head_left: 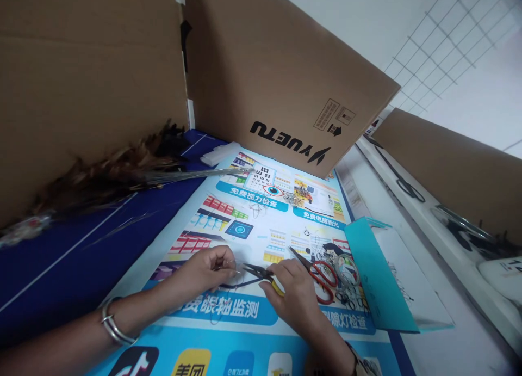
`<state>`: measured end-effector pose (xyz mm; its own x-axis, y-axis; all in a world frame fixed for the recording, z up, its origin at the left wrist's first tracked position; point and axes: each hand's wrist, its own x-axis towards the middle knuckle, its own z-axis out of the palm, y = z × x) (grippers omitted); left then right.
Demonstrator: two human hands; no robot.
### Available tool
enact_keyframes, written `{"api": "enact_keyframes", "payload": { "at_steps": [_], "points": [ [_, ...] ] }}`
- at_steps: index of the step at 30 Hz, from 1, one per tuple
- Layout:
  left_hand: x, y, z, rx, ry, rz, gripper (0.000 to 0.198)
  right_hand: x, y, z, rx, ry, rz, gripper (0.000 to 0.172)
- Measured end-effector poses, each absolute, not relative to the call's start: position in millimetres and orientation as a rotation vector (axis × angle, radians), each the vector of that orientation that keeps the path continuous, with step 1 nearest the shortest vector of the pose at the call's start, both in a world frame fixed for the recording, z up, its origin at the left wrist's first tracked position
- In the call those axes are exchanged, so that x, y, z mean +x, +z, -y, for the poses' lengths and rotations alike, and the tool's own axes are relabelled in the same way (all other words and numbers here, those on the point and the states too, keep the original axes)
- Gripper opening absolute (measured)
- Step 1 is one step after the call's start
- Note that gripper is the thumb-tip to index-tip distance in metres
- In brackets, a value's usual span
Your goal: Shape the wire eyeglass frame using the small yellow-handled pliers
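Low in the middle of the head view, my right hand (294, 295) is wrapped round a pair of needle-nose pliers (258, 271) with dark jaws and a bit of yellow handle showing. The pliers' tips point left, toward my left hand (217, 268). That hand is closed in a pinch, and a thin, shiny, wire-like piece (237, 272) sticks out at its fingertips, close to the jaws. I cannot tell whether the jaws grip it. Just right of my right hand lie red-handled scissors (325, 278), blades toward the upper left. Fine strands lie below the pliers.
A printed mat (261, 234) covers the table. Coiled wire (347, 270) and small rings lie right of the scissors, beside an open teal box (377, 283). Brown feathers (106, 174) lie at left. Cardboard walls (277, 76) stand behind; a small wire pile (291, 198) sits farther back.
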<state>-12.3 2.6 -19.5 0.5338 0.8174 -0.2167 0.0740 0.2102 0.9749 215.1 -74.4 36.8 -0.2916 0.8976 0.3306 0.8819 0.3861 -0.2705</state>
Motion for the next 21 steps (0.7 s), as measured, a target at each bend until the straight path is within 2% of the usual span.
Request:
{"api": "enact_keyframes", "payload": {
  "at_steps": [12,21],
  "points": [
    [-8.5,-18.2,2.9,1.415,0.623,-0.885,0.006,210.8,40.2,70.4,-1.644,-0.125,2.379,0.018],
    [-9.8,-20.6,1.5,1.447,0.607,-0.884,0.005,209.9,43.9,70.8,-1.602,-0.139,2.417,0.018]
  ]
}}
